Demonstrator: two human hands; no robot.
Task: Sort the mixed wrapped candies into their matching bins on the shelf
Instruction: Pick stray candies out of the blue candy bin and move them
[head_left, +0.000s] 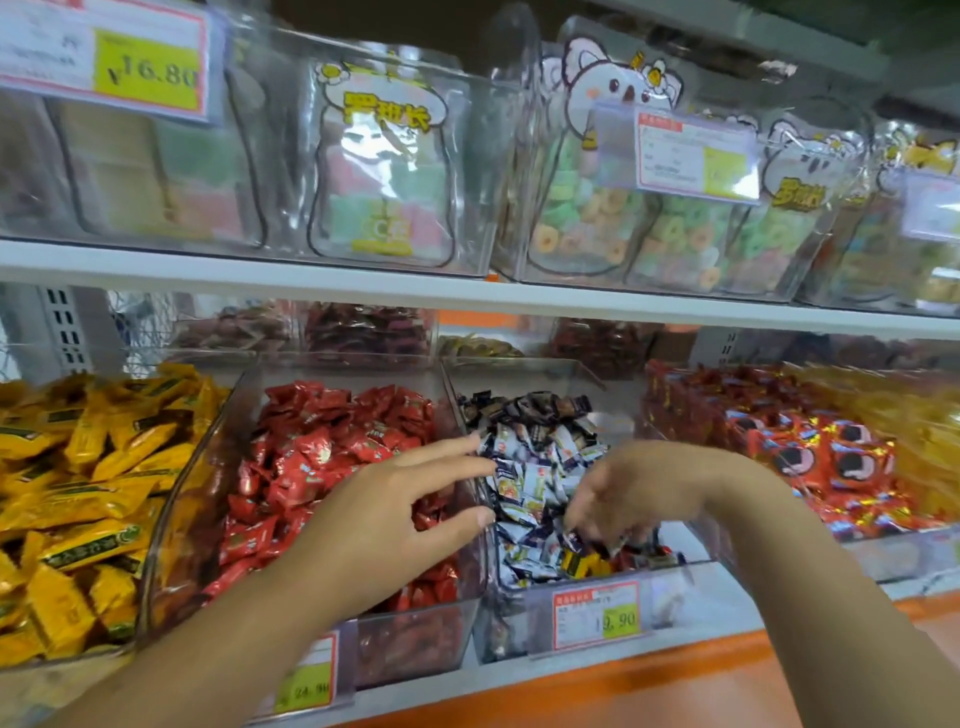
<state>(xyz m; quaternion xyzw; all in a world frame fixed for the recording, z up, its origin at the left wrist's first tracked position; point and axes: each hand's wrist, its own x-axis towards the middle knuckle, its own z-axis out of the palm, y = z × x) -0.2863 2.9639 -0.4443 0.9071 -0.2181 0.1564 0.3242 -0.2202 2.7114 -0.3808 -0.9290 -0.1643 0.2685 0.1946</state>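
Up close, two bare hands work a candy shelf. The left hand (410, 499), fingers spread wide, hovers over the clear wall between the red candies (322, 457) and the mixed candies (535, 467). The right hand (639, 488) dips curled fingers into the mixed bin (509, 629); blur hides whether it grips anything. At least four clear bins line the front row, with two price tags (597, 613) on them. A white shelf board (363, 275) sits close above and an orange ledge (649, 686) runs below.
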